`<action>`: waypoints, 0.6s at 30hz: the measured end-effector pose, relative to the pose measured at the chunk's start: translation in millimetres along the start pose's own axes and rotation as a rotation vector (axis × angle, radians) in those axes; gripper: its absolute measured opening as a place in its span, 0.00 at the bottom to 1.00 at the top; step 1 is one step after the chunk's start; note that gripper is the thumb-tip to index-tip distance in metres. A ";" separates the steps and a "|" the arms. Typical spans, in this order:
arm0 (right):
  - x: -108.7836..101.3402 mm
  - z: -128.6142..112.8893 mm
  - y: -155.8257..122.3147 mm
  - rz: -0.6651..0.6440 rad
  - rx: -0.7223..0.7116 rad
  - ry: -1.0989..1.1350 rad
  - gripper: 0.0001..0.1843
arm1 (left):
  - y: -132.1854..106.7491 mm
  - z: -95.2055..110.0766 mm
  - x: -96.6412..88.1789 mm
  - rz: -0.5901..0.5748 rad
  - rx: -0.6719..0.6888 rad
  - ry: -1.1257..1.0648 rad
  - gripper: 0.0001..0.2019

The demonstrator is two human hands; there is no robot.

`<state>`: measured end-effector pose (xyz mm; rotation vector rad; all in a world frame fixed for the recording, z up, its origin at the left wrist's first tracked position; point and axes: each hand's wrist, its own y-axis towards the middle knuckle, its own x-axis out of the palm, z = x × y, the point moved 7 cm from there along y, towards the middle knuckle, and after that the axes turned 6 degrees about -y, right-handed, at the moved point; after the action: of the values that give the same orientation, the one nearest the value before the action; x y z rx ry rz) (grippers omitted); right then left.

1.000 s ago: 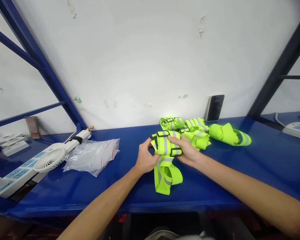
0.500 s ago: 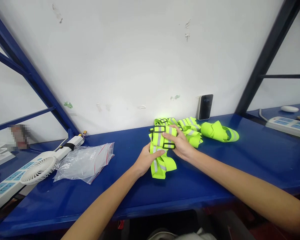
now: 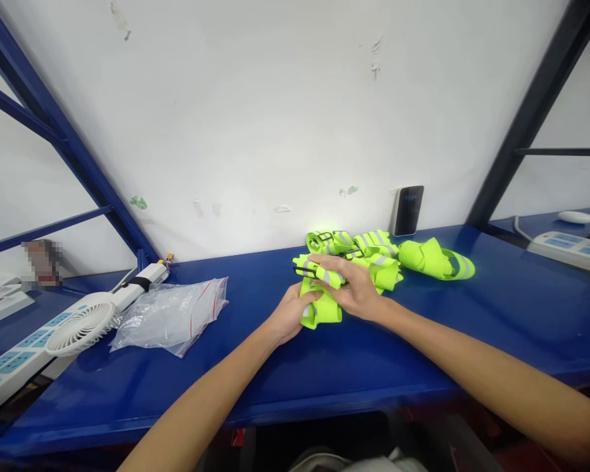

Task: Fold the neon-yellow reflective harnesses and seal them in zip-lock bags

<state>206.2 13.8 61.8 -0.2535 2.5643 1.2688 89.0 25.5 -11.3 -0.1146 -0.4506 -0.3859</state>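
Note:
Both hands are closed on a neon-yellow reflective strap (image 3: 325,309) with silver stripes and a black buckle. My left hand (image 3: 291,313) grips its lower left side, thumb on top. My right hand (image 3: 354,283) lies over the upper part, fingers bent across the folded band. A short fold of the strap hangs below the fingers. Right behind it on the table lie more reflective straps (image 3: 376,244) with black buckles, partly covered by the right hand. Farther right rests a rolled neon-yellow strap (image 3: 430,259).
Clear zip bags (image 3: 170,318) lie on the blue table (image 3: 255,387) at left, beside a white fan (image 3: 81,328) and a long power strip (image 3: 12,364). A dark-screened device (image 3: 408,210) leans on the back wall. Blue and black frame posts stand at either side.
My right hand has moved over the top of the strap and folded it down. The hanging tail is shorter, and one buckle is now covered.

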 end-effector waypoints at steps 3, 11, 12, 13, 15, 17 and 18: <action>-1.4 1.1 0.6 -0.097 -0.053 -0.082 0.21 | -0.6 10.6 -5.9 0.084 0.120 -0.080 0.35; -10.1 12.1 -2.7 -0.039 0.115 -0.027 0.20 | -4.7 9.9 -3.5 0.065 0.016 -0.124 0.41; -10.0 10.7 -3.0 -0.008 0.124 -0.007 0.20 | -5.1 9.1 -2.4 0.041 -0.006 -0.128 0.39; -10.1 9.0 -3.3 0.029 0.137 0.012 0.20 | -5.2 8.6 -1.5 0.014 -0.017 -0.128 0.37; -11.2 4.9 -3.7 0.111 0.171 0.048 0.19 | -4.6 7.2 -1.0 -0.040 -0.028 -0.118 0.33; -14.4 2.2 -4.0 0.199 0.222 0.053 0.19 | -2.4 4.1 -2.3 -0.069 -0.032 -0.110 0.30; -17.2 1.6 -4.0 0.244 0.248 0.038 0.19 | -0.6 2.4 -3.9 -0.063 -0.029 -0.112 0.28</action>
<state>223.8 13.2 63.3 0.0886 2.8184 1.0107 84.6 26.7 -10.9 -0.1504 -0.5598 -0.4494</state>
